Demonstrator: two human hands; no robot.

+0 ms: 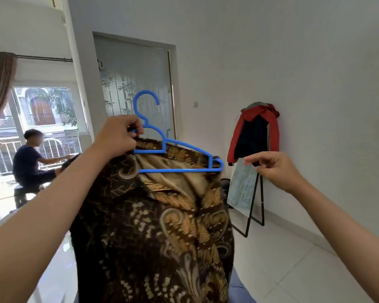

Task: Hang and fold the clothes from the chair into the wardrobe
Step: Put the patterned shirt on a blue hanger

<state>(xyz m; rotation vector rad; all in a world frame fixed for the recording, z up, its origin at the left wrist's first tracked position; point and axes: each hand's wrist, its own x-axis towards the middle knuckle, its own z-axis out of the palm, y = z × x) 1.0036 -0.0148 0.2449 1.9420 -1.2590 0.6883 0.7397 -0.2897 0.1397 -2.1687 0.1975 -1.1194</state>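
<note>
1. Your left hand (118,134) is raised in front of you, fingers curled tight round the left end of the hanger (173,147) together with the edge of the shirt (153,226). Thumb and fingertips pinch the two against each other.
2. The hanger is blue plastic, tilted so that its right end sits lower than the left. Its hook stands up and curls to the right, free of any rail.
3. The shirt is brown batik with gold scrollwork and a plain tan lining. It hangs from the hanger down past the bottom edge of the view. The right arm of the hanger lies over the collar area, and the bottom bar crosses the open neck in front of the lining.
4. Your right hand (274,167) is held out just right of the hanger's right tip, apart from it. Its fingers are loosely curled with thumb and forefinger close together; you hold nothing in it that can be made out.
5. Behind that hand, a red and dark jacket (254,132) is draped over a black stand (255,206) against the white wall, with a pale panel leaning on the stand.
6. A frosted door (136,84) with a bamboo pattern stands behind the hook.
7. At far left a person (29,162) in a dark top sits by a window.
</note>
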